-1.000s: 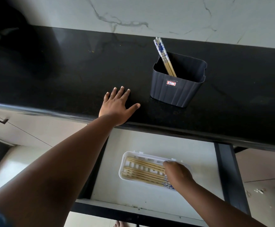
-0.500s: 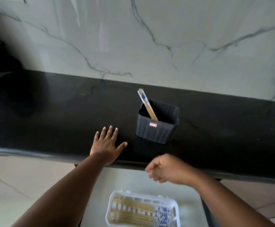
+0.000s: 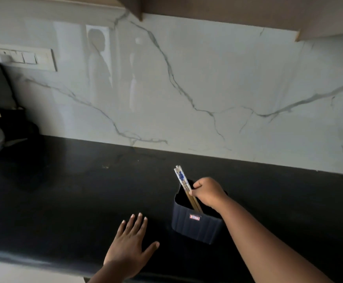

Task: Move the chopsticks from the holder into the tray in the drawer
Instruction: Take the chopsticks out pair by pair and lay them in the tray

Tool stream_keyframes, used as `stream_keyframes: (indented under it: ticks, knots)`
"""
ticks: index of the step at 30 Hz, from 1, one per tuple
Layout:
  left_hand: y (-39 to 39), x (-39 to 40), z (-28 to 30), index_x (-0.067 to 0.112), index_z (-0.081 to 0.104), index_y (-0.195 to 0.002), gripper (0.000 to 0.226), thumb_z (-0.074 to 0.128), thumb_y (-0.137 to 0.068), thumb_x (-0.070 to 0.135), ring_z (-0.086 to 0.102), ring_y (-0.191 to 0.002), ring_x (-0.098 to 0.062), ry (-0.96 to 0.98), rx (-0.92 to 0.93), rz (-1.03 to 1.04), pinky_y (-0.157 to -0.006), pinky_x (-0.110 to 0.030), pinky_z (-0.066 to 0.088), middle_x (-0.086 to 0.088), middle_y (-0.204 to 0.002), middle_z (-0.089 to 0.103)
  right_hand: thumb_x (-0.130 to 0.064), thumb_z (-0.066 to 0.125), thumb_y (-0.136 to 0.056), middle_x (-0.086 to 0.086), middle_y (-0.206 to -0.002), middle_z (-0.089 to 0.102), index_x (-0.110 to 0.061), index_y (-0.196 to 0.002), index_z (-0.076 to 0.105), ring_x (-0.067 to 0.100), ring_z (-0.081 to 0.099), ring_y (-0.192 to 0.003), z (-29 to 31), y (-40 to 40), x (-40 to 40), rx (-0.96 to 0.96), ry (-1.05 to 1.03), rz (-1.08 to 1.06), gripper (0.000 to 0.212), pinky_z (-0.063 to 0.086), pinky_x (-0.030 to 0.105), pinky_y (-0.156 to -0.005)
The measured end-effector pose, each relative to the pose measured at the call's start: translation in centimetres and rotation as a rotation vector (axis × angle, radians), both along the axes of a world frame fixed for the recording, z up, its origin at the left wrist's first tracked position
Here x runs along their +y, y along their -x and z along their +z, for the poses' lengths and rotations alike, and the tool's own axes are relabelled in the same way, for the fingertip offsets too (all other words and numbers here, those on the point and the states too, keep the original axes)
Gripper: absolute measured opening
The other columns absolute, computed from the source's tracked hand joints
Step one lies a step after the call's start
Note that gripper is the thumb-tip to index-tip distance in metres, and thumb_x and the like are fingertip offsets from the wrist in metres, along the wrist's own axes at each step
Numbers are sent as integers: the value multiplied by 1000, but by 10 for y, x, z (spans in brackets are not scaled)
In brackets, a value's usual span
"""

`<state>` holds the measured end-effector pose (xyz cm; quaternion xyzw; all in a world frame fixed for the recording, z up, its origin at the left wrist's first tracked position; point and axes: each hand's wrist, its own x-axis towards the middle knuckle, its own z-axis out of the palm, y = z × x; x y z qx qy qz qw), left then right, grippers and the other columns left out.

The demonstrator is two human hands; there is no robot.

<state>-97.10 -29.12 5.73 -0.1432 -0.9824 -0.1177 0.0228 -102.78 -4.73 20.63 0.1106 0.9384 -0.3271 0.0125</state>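
- The right hand [image 3: 207, 193] is now seen up at the dark holder [image 3: 196, 226], over its open top. Half a second ago it was hanging in the air in front of the counter edge, curled and empty. A second ago it was down at the white tray in the drawer.
- The fingers of the right hand are curled in close around the chopsticks [image 3: 186, 188], about the middle of the sticks. The sticks are touched by the fingertips, and it looks like they are pinched.
- The chopsticks are still stood in the holder, leaned to the left. Their blue and white tops are poked up above the rim, just as before.
- The left hand [image 3: 130, 246] is laid flat on the black counter [image 3: 64, 190], left of the holder. Its fingers are spread wide and nothing is held. That spot has been kept the whole time.
- The holder is stood in the same place on the counter, with its small red label turned to the front.
- The tray and the drawer are cut out of the view now, because the camera has been tipped up. More of the white marble wall [image 3: 207, 88] is shown, and a switch plate [image 3: 26, 57] is seen at the far left.
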Motion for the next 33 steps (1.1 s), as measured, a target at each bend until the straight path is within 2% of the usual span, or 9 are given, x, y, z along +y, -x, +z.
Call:
stream_keyframes:
  ticks: [4, 7, 10, 13, 18, 22, 26, 29, 33]
  knots:
    - [3, -1, 3, 23, -1, -153, 97, 9, -77, 82, -27, -140, -11, -1, 0, -9, -100, -20, -31, 10, -156, -17, -15, 67, -82, 11, -77, 65, 2, -96, 69, 20, 58, -71, -9, 10, -1, -47, 31, 41, 22, 41, 29, -63]
    - [3, -2, 3, 24, -1, -153, 96, 9, -77, 82, -26, -141, -11, 0, 6, -10, -101, -20, -31, 10, -155, -18, -16, 72, -81, 15, -87, 72, -3, -89, 72, 18, 59, -72, -11, 12, 1, -9, 79, 30, 16, 41, 28, -65]
    - [3, -2, 2, 24, 0, -153, 97, 9, -77, 82, -26, -141, -11, -11, 13, -4, -102, -21, -30, 10, -156, -16, -19, 73, -81, 3, -74, 69, -11, -84, 73, 13, 58, -63, -10, 11, 4, 2, 90, 42, 8, 42, 26, -59]
    - [2, -3, 2, 24, 0, -153, 97, 9, -77, 83, -25, -141, -11, -21, 17, -7, -103, -21, -29, 9, -156, -15, -19, 73, -80, -3, -60, 58, -9, -82, 71, 10, 49, -50, -11, 10, 6, 10, 85, 37, 11, 36, 23, -50]
    - [0, -3, 4, 23, -1, -153, 95, 9, -79, 82, -25, -142, -10, -27, 19, -8, -109, -25, -24, 9, -157, -15, -17, 73, -82, 0, -73, 66, -7, -82, 71, 13, 58, -63, -12, 9, 7, 26, 113, 46, 10, 47, 29, -61]
    - [-1, -2, 6, 23, -1, -153, 95, 9, -79, 81, -25, -141, -10, -17, 13, -3, -109, -26, -23, 8, -157, -15, -19, 69, -84, 6, -68, 64, 6, -87, 65, 11, 44, -48, -14, 6, 10, 40, 104, 20, 26, 37, 26, -53]
    - [-3, -1, 8, 22, -1, -153, 94, 12, -80, 80, -25, -140, -10, -17, 8, -3, -105, -23, -27, 8, -158, -14, -23, 73, -82, -3, -54, 51, -2, -72, 68, 11, 42, -46, -14, 1, 4, 6, -55, 63, 24, 32, 24, -50]
    - [-3, -1, 9, 22, -1, -153, 93, 13, -81, 80, -25, -140, -10, -25, 0, 1, -106, -24, -25, 8, -158, -14, -22, 69, -86, -4, -49, 46, -13, -52, 51, 13, 42, -46, -17, 0, -3, -21, -136, 67, 40, 32, 26, -49]
    - [-3, -1, 10, 22, 0, -153, 92, 15, -83, 78, -24, -141, -10, -28, -16, -2, -113, -29, -18, 6, -159, -13, -17, 60, -88, -1, -54, 49, -17, -56, 48, 17, 47, -49, -15, -2, -6, -36, -161, 69, 34, 34, 26, -48]
